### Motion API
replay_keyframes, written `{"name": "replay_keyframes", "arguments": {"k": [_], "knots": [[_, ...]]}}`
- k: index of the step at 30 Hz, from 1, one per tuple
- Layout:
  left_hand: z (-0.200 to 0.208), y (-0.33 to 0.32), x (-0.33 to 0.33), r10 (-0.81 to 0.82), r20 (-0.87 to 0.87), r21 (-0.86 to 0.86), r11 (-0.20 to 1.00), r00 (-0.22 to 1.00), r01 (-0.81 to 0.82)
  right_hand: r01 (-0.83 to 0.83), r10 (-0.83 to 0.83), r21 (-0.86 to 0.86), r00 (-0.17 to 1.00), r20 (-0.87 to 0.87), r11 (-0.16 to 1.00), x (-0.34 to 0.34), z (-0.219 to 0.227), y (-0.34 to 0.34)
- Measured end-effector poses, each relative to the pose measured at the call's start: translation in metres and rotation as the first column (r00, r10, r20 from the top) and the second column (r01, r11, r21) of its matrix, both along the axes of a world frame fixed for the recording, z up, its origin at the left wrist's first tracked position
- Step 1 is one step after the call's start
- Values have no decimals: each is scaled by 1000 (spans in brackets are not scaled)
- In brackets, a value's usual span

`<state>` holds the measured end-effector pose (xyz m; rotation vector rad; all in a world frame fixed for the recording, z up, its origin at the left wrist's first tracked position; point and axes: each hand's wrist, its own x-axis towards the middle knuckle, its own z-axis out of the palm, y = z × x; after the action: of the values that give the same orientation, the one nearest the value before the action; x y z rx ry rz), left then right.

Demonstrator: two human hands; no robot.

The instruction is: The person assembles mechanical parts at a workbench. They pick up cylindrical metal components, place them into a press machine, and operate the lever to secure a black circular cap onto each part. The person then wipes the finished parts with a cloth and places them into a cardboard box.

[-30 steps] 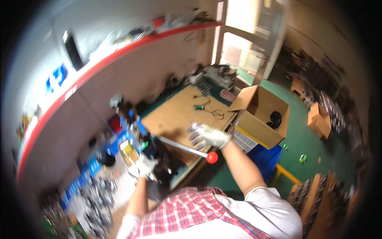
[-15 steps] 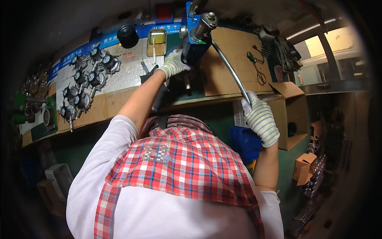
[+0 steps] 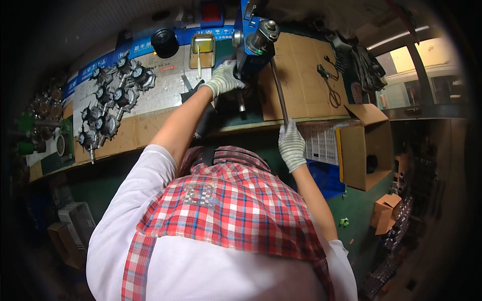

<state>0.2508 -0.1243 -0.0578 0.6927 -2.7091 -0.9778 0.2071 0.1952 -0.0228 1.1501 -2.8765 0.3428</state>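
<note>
The left hand (image 3: 223,79), in a knit work glove, is pressed against the base of a small bench press (image 3: 253,47), its fingers curled around whatever sits under the ram, though what it grips cannot be told from here. The right hand (image 3: 291,145), gloved the same way, is closed around the lower end of the press's long metal lever (image 3: 279,93). Half a second ago that lever arced out to the side with the hand further from the bench edge; now it runs almost straight down from the press head to the hand at the front edge of the bench, so the stroke looks to be at or near its bottom and the part under the ram is likely being pressed. The press stands at the back of a workbench (image 3: 301,75) covered in brown cardboard. To its left lie rows of dark gauge-like fittings (image 3: 108,108) and a small yellow tray (image 3: 202,50); to its right, pliers and scissors (image 3: 329,83). Beyond the bench edge are an open cardboard box (image 3: 359,148), a white crate (image 3: 321,143), a blue bin (image 3: 326,175) and a green floor (image 3: 359,215), with bright windows (image 3: 416,70) further off.
</note>
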Motion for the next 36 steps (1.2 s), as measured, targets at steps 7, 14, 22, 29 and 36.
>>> {"name": "replay_keyframes", "arguments": {"k": [7, 14, 22, 29, 36], "knots": [[-4, -7, 4, -33, -28, 70, 997, 999, 35, 206, -296, 213, 652, 698, 955, -24, 27, -33], [-33, -11, 4, -19, -172, 125, 991, 985, 41, 196, -216, 91, 906, 364, 976, -20, -6, -34], [-57, -11, 6, -216, -253, -20, 976, 943, 218, 201, -163, -87, 932, 324, 976, -33, -45, -50], [-41, -15, 12, -187, -50, -143, 974, 981, 178, 172, -135, -72, 920, 367, 982, -53, -78, -75], [-69, -41, 20, -193, 80, -213, 955, 978, 206, 108, -41, -147, 915, 402, 983, -54, -86, -87]]}}
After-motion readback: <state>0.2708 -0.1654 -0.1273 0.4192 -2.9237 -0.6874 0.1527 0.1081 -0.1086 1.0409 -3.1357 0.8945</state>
